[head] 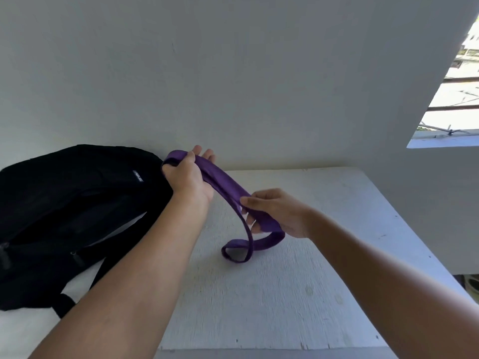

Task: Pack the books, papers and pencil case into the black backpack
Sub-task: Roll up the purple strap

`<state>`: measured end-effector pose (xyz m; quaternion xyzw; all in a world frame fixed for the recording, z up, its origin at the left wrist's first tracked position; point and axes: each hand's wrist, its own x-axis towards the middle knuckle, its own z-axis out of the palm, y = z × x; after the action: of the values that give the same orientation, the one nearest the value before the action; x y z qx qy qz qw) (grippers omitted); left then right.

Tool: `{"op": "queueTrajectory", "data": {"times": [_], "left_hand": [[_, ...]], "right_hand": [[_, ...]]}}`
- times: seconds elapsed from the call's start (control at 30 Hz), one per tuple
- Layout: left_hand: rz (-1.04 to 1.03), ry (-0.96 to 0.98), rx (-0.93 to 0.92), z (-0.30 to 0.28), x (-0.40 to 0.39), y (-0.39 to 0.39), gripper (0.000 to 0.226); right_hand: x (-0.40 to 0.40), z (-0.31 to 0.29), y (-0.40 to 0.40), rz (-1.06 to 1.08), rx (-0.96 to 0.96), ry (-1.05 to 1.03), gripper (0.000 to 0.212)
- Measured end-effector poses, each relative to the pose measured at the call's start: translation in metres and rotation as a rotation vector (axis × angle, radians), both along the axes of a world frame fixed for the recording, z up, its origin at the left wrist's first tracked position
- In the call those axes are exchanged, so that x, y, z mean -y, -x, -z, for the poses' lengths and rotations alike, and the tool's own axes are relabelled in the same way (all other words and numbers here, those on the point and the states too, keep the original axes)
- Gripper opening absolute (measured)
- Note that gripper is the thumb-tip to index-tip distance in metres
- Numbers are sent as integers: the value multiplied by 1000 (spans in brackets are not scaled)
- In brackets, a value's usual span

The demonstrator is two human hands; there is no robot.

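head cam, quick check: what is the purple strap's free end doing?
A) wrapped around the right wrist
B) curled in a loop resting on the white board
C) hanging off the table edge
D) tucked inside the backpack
B: the purple strap runs from the left hand through the right hand, and its end curls into a loop on the white board, beside the black backpack.

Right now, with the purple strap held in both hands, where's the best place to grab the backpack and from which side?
Grip the backpack at its top edge, the end nearest the left hand, coming from the right. It lies flat on the table with that end facing the hands; its shoulder straps trail off the far, lower-left end. The left hand would first have to let go of the purple strap.
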<state>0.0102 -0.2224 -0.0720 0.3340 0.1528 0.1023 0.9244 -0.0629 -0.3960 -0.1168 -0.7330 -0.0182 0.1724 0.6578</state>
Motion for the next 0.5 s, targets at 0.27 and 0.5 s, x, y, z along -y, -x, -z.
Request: {"op": "queueTrajectory", "data": {"times": [0.27,0.5], "left_hand": [[-139,49,72,-26,-38,-14,11],[-219,76,11,0,-48,-16,19]], "right_hand": [[20,23,-8,-12,282,831,12],[55,48,-14,563,427,959,31]]}}
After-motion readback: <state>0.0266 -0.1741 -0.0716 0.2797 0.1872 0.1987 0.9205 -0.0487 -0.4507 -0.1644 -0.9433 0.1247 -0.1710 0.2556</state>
